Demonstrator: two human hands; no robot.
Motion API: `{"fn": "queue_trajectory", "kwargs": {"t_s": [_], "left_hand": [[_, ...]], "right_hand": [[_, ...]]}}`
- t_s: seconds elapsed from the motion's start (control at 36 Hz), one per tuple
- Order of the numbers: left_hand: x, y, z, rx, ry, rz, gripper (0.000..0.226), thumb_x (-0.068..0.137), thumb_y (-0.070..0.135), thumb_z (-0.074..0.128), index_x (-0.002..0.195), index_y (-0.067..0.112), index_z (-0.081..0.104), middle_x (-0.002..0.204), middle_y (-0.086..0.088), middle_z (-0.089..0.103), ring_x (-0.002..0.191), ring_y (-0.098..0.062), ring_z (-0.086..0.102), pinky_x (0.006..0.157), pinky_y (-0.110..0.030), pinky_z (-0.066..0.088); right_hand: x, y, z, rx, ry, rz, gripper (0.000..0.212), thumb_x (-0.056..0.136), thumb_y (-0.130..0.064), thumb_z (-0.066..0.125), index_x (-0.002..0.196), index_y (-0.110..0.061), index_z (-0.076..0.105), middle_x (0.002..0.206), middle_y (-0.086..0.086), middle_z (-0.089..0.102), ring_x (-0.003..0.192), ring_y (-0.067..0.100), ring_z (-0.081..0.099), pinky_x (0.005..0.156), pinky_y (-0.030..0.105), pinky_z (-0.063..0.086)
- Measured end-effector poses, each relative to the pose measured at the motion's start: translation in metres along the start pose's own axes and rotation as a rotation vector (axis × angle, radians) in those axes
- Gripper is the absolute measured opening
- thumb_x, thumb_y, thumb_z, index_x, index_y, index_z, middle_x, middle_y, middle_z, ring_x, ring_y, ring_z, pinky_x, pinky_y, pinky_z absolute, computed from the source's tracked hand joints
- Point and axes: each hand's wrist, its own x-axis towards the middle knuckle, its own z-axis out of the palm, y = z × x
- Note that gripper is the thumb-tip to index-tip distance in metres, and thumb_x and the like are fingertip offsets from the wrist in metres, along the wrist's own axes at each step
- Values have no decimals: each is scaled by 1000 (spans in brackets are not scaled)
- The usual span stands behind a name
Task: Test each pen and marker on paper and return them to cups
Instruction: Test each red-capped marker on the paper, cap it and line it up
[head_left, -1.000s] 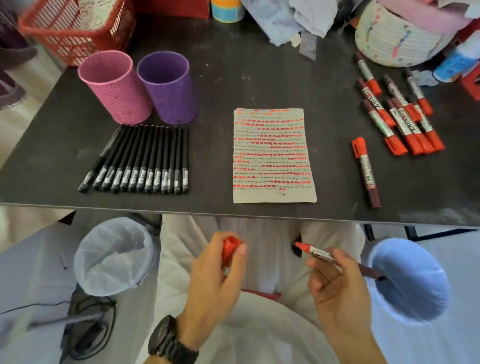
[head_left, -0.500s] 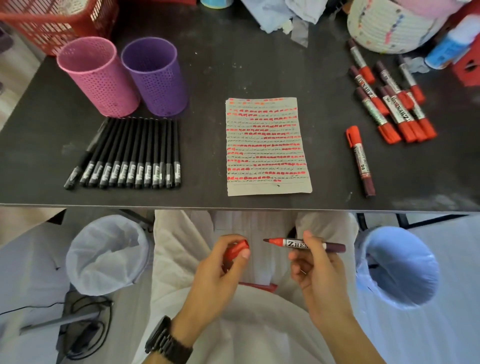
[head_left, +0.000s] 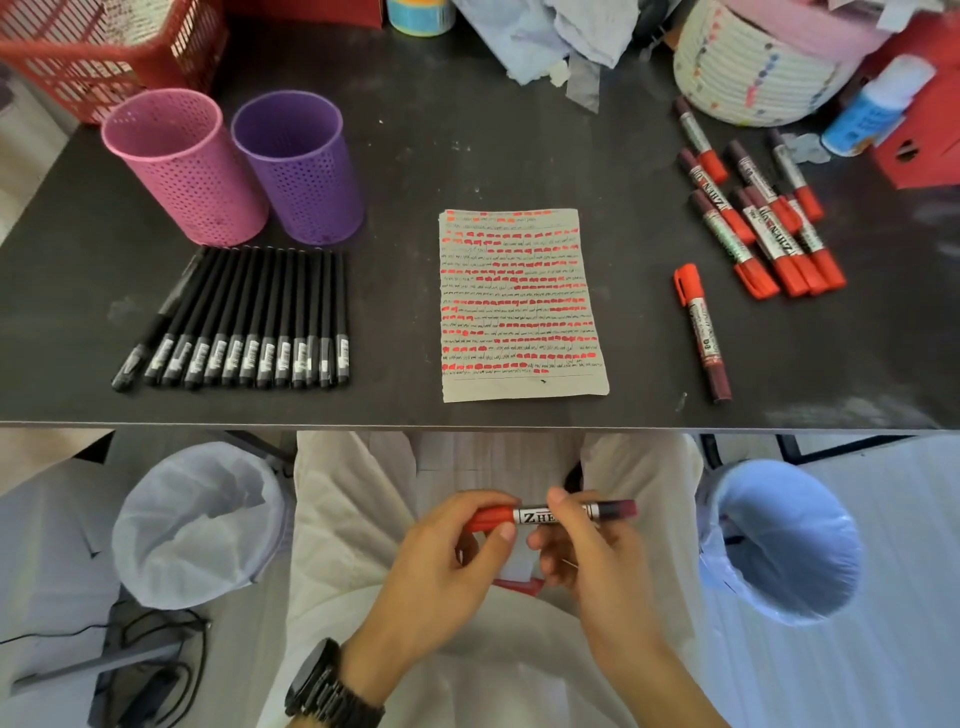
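Below the table edge, over my lap, both hands hold one red marker level. My left hand grips its red cap end, and my right hand pinches the barrel. The cap sits on the marker. On the table lies a paper sheet filled with red and black marks. A pink cup and a purple cup stand at the back left. A row of black pens lies in front of them. One red marker lies alone right of the paper, with a pile of red markers beyond it.
A red basket stands at the back left, a woven white basket and a blue-white bottle at the back right. Crumpled cloth lies at the back. Under the table are a white-lined bin and a blue-lined bin.
The marker was uncapped, cap in my left hand and barrel in my right. The hands came together and the cap now sits on the marker's tip.
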Motion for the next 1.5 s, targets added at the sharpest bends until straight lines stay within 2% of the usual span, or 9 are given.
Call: {"fn": "queue_trajectory", "kwargs": {"t_s": [0.14, 0.31, 0.44, 0.56, 0.67, 0.86, 1.0, 1.17, 1.5], "left_hand": [[3, 3, -3, -14, 2, 30, 20, 88, 54, 58, 105, 45, 63, 98, 16, 68, 89, -11, 65, 72, -16, 48], [6, 4, -16, -9, -43, 40, 23, 86, 58, 61, 100, 42, 67, 81, 12, 66, 67, -11, 57, 62, -23, 46], [8, 16, -33, 117, -101, 93, 21, 85, 60, 59, 100, 46, 65, 86, 14, 67, 74, -10, 59, 62, -18, 43], [11, 36, -44, 134, -132, 144, 40, 83, 66, 59, 121, 56, 49, 78, 12, 63, 64, -10, 54, 58, -15, 39], [25, 67, -57, 177, -16, 227, 66, 77, 70, 63, 135, 59, 34, 97, 19, 67, 72, -13, 63, 64, -19, 49], [54, 130, -82, -537, 213, 300, 38, 86, 51, 57, 115, 28, 68, 111, -5, 71, 102, -23, 69, 82, -36, 58], [77, 166, -77, -901, 78, 198, 28, 85, 43, 63, 88, 17, 74, 92, -8, 71, 85, -24, 69, 74, -31, 56], [93, 187, -63, -1212, -113, 120, 42, 94, 36, 49, 56, 20, 41, 49, 6, 31, 41, -11, 27, 39, -23, 24], [96, 197, -31, -1284, -131, -103, 52, 89, 31, 53, 42, 25, 30, 38, 11, 19, 36, -8, 6, 29, -15, 13]], "right_hand": [[-2, -1, -3, 44, -99, 20, 30, 72, -47, 78, 72, -17, 74, 70, 12, 68, 51, 15, 55, 48, 26, 44], [5, -6, -21, 122, -216, 159, 40, 68, -47, 81, 83, -10, 78, 71, 16, 67, 44, 15, 48, 40, 20, 36], [2, -21, -36, -261, -355, -114, 9, 88, -28, 71, 87, -21, 76, 73, 13, 71, 51, 15, 50, 50, 21, 40], [-3, -29, -35, -485, -437, -260, 21, 89, -48, 59, 97, -34, 73, 67, -4, 62, 58, 3, 49, 58, 16, 38], [-7, -40, -23, -365, -400, -309, 35, 86, -58, 55, 99, -31, 74, 58, -12, 46, 53, 3, 40, 52, 14, 34], [-11, -67, -1, -50, -344, -274, 30, 86, -42, 60, 93, -18, 77, 56, -5, 41, 50, 7, 35, 47, 14, 29], [-16, -86, 20, 15, -354, -290, 30, 85, -41, 57, 89, -21, 79, 54, -3, 38, 49, 7, 32, 47, 16, 27], [-17, -103, 33, 96, -273, -315, 26, 83, -42, 60, 84, -24, 79, 53, -2, 34, 49, 9, 30, 47, 17, 26], [-34, -88, 32, 69, 128, -529, 9, 79, -48, 70, 87, -43, 73, 53, 4, 56, 47, 4, 42, 50, 11, 34]]}}
